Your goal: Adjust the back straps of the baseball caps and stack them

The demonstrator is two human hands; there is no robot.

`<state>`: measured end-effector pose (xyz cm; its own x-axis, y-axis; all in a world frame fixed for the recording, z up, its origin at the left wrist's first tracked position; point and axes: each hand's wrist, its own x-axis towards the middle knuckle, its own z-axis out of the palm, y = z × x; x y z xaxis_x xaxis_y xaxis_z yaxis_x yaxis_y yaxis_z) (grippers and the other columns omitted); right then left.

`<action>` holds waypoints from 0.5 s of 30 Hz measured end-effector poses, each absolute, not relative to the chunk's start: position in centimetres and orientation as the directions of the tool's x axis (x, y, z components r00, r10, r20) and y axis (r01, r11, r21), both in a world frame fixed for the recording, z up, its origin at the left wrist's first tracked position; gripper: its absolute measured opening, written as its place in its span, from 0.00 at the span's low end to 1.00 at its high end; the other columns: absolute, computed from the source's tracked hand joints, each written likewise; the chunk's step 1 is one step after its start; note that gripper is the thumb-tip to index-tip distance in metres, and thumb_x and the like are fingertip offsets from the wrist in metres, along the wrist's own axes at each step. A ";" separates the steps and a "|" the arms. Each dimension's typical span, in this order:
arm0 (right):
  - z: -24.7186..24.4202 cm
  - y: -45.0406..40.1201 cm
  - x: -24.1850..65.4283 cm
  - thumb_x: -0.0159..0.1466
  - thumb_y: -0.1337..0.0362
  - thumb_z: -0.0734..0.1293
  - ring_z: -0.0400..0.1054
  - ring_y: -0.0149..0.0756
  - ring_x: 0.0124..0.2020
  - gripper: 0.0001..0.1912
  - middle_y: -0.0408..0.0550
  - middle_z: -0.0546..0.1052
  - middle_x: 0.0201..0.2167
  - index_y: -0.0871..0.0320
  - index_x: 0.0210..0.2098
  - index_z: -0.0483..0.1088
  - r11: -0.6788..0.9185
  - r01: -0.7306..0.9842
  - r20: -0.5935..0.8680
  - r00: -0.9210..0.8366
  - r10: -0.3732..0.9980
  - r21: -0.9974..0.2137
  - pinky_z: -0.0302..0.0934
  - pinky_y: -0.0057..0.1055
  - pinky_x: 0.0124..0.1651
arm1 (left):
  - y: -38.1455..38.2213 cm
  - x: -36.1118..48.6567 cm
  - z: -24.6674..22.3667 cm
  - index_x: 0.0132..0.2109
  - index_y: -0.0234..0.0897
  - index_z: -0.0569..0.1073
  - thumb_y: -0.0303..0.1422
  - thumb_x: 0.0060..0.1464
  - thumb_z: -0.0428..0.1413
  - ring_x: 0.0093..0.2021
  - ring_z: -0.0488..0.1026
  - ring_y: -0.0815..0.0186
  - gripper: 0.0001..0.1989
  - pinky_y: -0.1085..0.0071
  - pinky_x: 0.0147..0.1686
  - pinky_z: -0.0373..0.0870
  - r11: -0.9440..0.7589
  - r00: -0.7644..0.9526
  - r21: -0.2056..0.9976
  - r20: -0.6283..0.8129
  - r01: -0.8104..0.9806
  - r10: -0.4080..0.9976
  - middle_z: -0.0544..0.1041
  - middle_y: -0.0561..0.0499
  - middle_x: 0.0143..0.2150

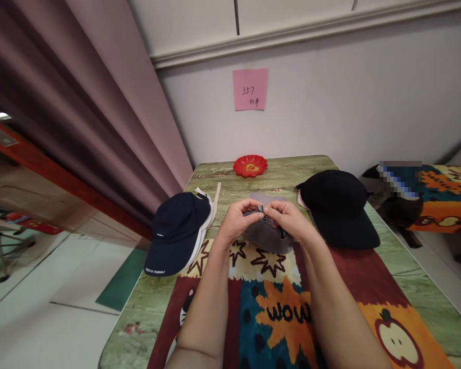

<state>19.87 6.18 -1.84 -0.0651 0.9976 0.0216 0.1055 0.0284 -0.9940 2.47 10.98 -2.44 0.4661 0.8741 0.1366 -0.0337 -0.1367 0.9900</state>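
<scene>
A grey cap (267, 238) lies in front of me at the middle of the table, partly covered by my hands. My left hand (238, 219) pinches its strap, close to a small dark buckle (260, 208). From the other side my right hand (290, 218) is closed on the same strap, its fingertips almost meeting those of the left. To the left sits a navy cap (180, 220) stacked over a white one, with a pale strap (217, 193) sticking out behind. On the right a black cap (334, 205) rests over something pale.
A red scalloped dish (250, 166) stands at the table's far edge. The patterned mat (272, 307) covers the near part of the green table (126, 318). A pink note (250, 89) is on the wall. Curtains (100, 82) hang at left; another patterned mat (441, 200) shows at right.
</scene>
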 end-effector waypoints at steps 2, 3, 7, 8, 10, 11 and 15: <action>-1.9 6.2 19.9 0.59 0.48 0.68 0.56 0.27 0.20 0.19 0.37 0.64 0.19 0.57 0.23 0.66 0.020 0.122 0.009 -0.089 0.996 -0.992 0.50 0.26 0.25 | 11.0 2.3 -2.5 0.39 0.35 0.80 0.36 0.42 0.70 0.39 0.77 0.63 0.16 0.66 0.46 0.72 -0.123 0.467 0.992 0.119 -0.023 0.876 0.82 0.48 0.37; -2.0 6.2 19.8 0.59 0.48 0.68 0.56 0.27 0.20 0.19 0.38 0.65 0.19 0.57 0.23 0.66 0.016 0.125 0.005 -0.093 0.996 -0.992 0.50 0.26 0.25 | 10.9 2.3 -2.4 0.39 0.35 0.80 0.36 0.42 0.70 0.40 0.77 0.62 0.16 0.65 0.47 0.72 -0.124 0.461 0.992 0.116 -0.013 0.880 0.82 0.47 0.38; -2.2 6.4 19.5 0.61 0.47 0.67 0.58 0.28 0.21 0.20 0.39 0.66 0.20 0.56 0.23 0.65 0.016 0.116 0.010 -0.052 0.999 -0.993 0.52 0.27 0.26 | 10.8 2.1 -1.6 0.45 0.37 0.79 0.37 0.41 0.71 0.48 0.76 0.58 0.22 0.64 0.51 0.69 -0.243 0.344 0.964 0.195 0.104 0.919 0.80 0.45 0.47; -2.3 6.5 19.4 0.61 0.48 0.67 0.58 0.28 0.21 0.20 0.39 0.66 0.20 0.56 0.24 0.65 0.019 0.113 0.015 -0.039 0.999 -0.993 0.52 0.27 0.26 | 10.7 2.2 -1.4 0.45 0.37 0.78 0.38 0.43 0.70 0.49 0.75 0.58 0.22 0.64 0.51 0.68 -0.274 0.292 0.952 0.227 0.133 0.929 0.80 0.46 0.48; -2.3 6.5 19.3 0.61 0.48 0.66 0.59 0.28 0.21 0.19 0.39 0.66 0.20 0.56 0.25 0.66 0.031 0.116 0.027 -0.032 0.999 -0.993 0.53 0.27 0.27 | 10.6 2.3 -1.3 0.41 0.37 0.76 0.41 0.49 0.66 0.47 0.74 0.60 0.15 0.65 0.50 0.68 -0.311 0.211 0.934 0.273 0.174 0.939 0.79 0.47 0.43; -2.3 6.5 19.3 0.62 0.48 0.66 0.59 0.28 0.21 0.18 0.39 0.66 0.21 0.57 0.25 0.67 0.043 0.122 0.039 -0.038 0.999 -0.992 0.53 0.27 0.27 | 10.6 2.5 -1.4 0.37 0.37 0.76 0.42 0.53 0.64 0.45 0.73 0.61 0.12 0.65 0.49 0.67 -0.322 0.194 0.927 0.286 0.191 0.938 0.78 0.48 0.39; -2.2 6.3 19.6 0.64 0.49 0.65 0.60 0.30 0.23 0.18 0.40 0.68 0.21 0.57 0.26 0.68 0.109 0.225 0.096 -0.070 0.993 -0.968 0.53 0.28 0.29 | 10.6 3.1 -2.2 0.28 0.37 0.73 0.39 0.54 0.60 0.38 0.70 0.64 0.12 0.68 0.43 0.67 -0.290 0.241 0.938 0.242 0.189 0.940 0.74 0.50 0.32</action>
<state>19.57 6.31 -2.23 -0.0704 0.9929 0.0957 0.2251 0.1093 -0.9682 3.10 10.61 -2.22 0.2405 0.9401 0.2417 0.1889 -0.2896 0.9383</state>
